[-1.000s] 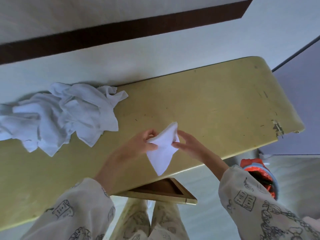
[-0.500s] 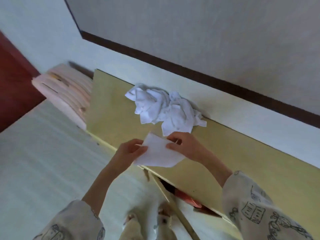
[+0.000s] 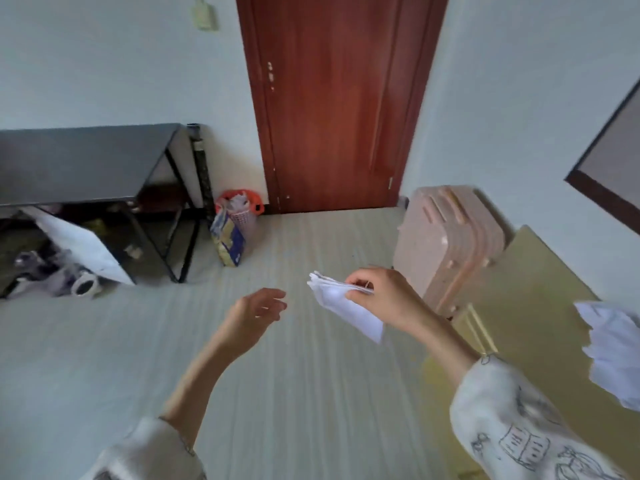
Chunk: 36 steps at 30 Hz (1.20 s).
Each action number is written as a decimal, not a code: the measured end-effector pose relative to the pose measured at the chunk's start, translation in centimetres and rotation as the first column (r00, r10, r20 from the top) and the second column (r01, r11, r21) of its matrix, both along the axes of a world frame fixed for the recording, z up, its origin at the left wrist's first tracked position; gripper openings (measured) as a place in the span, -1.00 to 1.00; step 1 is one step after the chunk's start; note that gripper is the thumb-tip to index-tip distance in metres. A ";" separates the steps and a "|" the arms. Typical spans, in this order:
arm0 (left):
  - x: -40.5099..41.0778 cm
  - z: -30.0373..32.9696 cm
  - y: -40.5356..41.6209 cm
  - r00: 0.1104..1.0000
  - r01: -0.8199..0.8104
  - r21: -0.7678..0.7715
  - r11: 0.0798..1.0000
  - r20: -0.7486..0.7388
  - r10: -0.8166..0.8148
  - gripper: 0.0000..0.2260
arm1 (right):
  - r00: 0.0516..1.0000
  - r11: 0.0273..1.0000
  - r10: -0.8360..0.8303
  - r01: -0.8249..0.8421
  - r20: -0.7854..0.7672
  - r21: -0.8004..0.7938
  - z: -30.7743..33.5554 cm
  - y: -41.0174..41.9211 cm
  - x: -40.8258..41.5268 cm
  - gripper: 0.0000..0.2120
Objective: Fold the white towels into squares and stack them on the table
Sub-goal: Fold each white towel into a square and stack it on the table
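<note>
- The right hand (image 3: 384, 299) pinched a folded towel (image 3: 346, 306) between thumb and fingers, holding it in the air over the floor (image 3: 294, 375), off the bench's near edge. The grip sat at one end of the bundle, so the layered edges were clamped together; this probably kept the folds from springing apart while it was carried.
- The free end of the towel drooped down and toward the person, as soft cloth would when held from one side only.
- The left hand (image 3: 258, 311) held nothing; its fingers were loosely spread and relaxed, just beside the towel but apart from it. It seemed placed to take or steady the bundle if needed.
- The yellow bench (image 3: 540, 306) lay at the right, and the pile (image 3: 613, 351) of unfolded towels rested on it at the frame's right edge, partly cut off. No finished stack could be seen on it in this view.
- A pink case (image 3: 450, 244) stood on the floor against the bench's far end, and a dark table (image 3: 86, 161) and a door (image 3: 339, 102) lay ahead, well apart from the hands.
- Judging by the view turned away from the bench, the towel appeared folded and ready to be set down; where it was meant to go could not be told.
</note>
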<state>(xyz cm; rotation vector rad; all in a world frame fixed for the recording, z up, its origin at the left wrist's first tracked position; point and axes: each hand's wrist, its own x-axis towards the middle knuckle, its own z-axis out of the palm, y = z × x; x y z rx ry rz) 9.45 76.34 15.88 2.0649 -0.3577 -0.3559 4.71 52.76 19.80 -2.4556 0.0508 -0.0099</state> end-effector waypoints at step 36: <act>55.5 -1.2 59.3 0.854 -0.520 -0.057 0.852 -0.011 0.520 -0.80 | 0.878 0.878 0.478 -0.477 -0.016 0.030 1.3 58.3 68.8 -0.87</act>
